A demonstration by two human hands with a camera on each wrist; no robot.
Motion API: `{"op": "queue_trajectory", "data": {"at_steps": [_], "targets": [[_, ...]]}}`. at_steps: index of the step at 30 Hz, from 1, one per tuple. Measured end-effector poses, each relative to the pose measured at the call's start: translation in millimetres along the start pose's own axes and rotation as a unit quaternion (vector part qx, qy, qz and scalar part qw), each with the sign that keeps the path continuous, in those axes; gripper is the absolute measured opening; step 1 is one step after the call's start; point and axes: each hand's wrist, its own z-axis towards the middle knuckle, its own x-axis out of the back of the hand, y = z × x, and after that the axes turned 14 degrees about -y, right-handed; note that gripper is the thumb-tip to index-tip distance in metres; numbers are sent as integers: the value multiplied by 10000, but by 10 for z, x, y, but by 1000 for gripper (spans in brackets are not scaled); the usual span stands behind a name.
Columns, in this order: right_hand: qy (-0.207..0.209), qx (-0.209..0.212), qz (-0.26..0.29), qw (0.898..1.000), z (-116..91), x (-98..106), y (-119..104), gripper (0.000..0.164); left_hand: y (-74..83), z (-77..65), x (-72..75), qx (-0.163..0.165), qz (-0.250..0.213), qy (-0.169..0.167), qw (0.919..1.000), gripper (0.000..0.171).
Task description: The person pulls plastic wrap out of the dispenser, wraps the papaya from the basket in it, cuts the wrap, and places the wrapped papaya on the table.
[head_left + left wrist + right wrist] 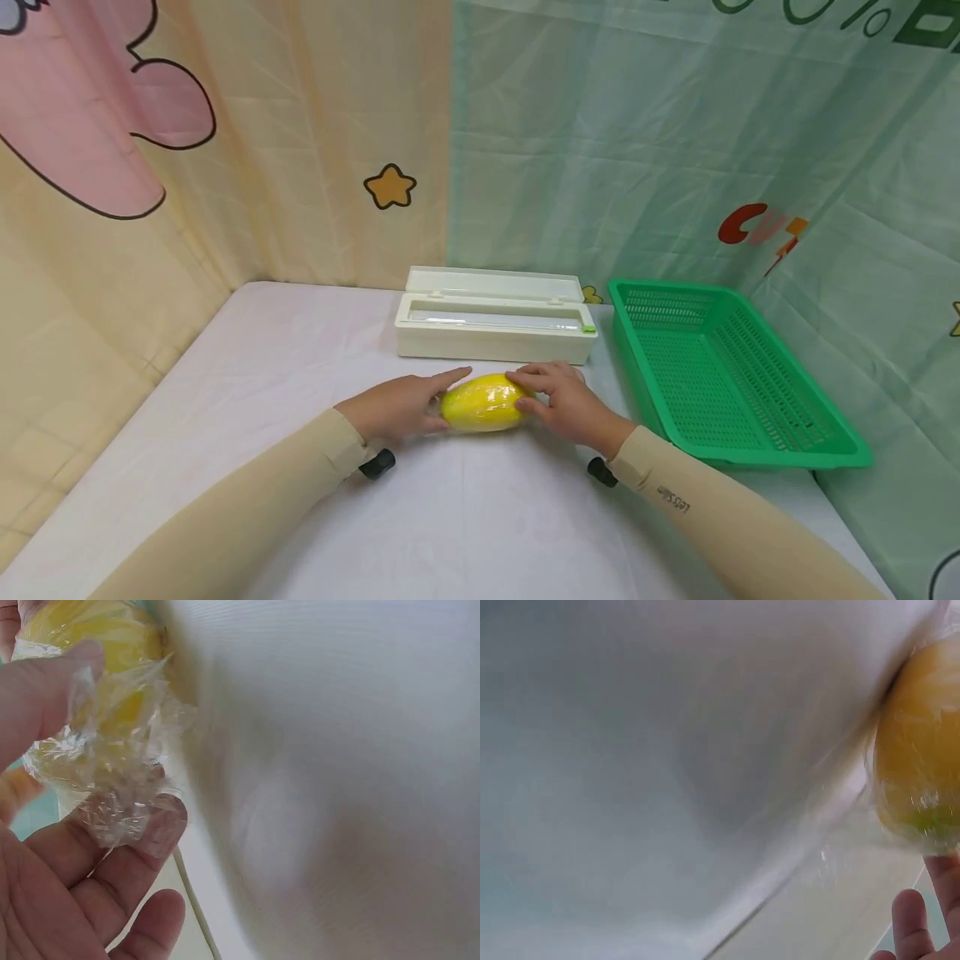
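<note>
A yellow melon [483, 403] wrapped in clear cling film lies on the white-covered table, between both hands. Around its left end my left hand [401, 407] holds it; in the left wrist view the thumb lies over the wrapped end, and fingers cup the crumpled film [116, 799]. At the right end, my right hand [573, 406] grips the melon with thumb and fingers. The right wrist view shows the melon's rounded end [922, 742] with loose film beside it and fingertips near it; the rest of that hand is out of that view.
Just behind the melon stands a white cling film dispenser box [495, 343], its lid [495, 283] raised and a film roll inside. A green plastic basket [648, 375] sits at the right. Curtains [337, 167] enclose the table's back and sides.
</note>
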Motion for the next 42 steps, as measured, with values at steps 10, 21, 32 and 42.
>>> {"op": "queue_trajectory", "data": {"at_steps": [10, 21, 32, 42], "targets": [[-132, -488, -56, 9987, 50, 25, 2, 54, -4, 6, -34, -176, -376, -65, 9991, 79], [403, 30, -503, 9979, 92, -17, -148, 32, 64, -103, -134, 1, -510, -270, 9983, 97], [219, 79, -806, 9965, 147, -44, -247, 66, 224, -375, -269, -115, 324, 320, 9989, 78], [-354, 416, -255, 9982, 186, 22, -214, 67, 347, -518, -395, -802, 235, 187, 9963, 37]]}}
